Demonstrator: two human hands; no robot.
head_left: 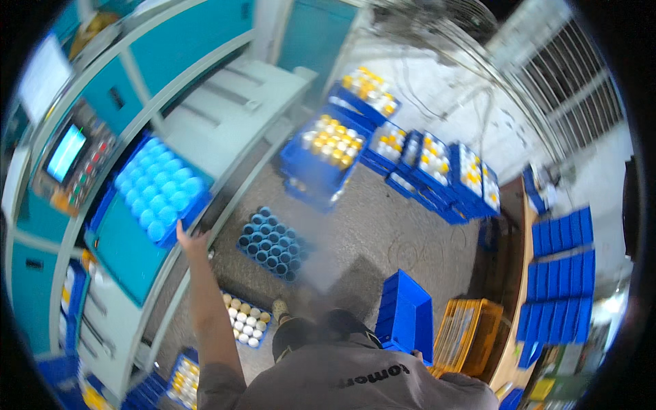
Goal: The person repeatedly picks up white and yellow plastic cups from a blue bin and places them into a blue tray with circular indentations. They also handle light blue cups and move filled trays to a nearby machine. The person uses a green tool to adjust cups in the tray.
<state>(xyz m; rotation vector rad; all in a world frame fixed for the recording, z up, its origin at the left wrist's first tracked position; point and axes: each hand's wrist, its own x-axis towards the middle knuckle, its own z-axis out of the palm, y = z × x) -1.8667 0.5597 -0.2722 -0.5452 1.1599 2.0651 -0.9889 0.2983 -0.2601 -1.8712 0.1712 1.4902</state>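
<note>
L hand (193,239) seen at crate's (199,208) lower R edge; floor (365,229) beyond. Lt-blue cups (158,186) rowed inside. R hand (418,355) far R of crate; finger grips can't be told.

I can make out only a sliver of the right hand (417,354) by the blue bin's (413,311) rim. The left hand (193,240) is blurred; whether it touches the blue crate (199,209) I can't tell. Haze swallows the cup tray's (270,244) right edge; the control-panel screen's (66,154) details are too tiny; the fan (454,15) is cut off above.
</note>
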